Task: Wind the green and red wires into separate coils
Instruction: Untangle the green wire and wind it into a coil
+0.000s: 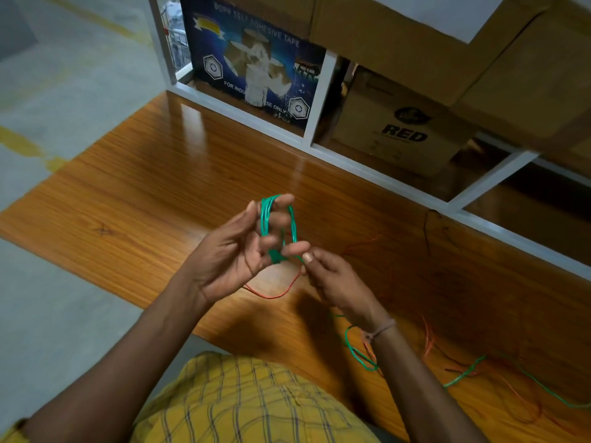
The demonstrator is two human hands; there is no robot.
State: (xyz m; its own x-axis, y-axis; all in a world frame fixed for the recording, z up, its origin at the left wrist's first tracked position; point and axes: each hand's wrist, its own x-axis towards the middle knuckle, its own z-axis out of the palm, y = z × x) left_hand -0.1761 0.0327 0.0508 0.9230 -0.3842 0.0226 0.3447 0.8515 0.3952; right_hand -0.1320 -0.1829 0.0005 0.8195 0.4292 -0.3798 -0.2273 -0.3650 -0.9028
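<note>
A green wire [266, 219] is wound in several loops around the fingers of my left hand [233, 254], which is raised above the wooden table [144, 174]. My right hand [332, 279] pinches the green wire just below the loops, close to my left fingertips. The loose green tail [353, 350] runs under my right wrist and off across the table to the right. A red wire [281, 290] lies loose on the table beneath my hands and trails to the right in tangled curves [430, 340].
A white shelf frame [315, 100] stands along the table's far edge, holding a blue adhesive-tape box [252, 59] and brown cartons [399, 129]. A thin dark wire [427, 231] lies near the shelf. Grey floor is at left.
</note>
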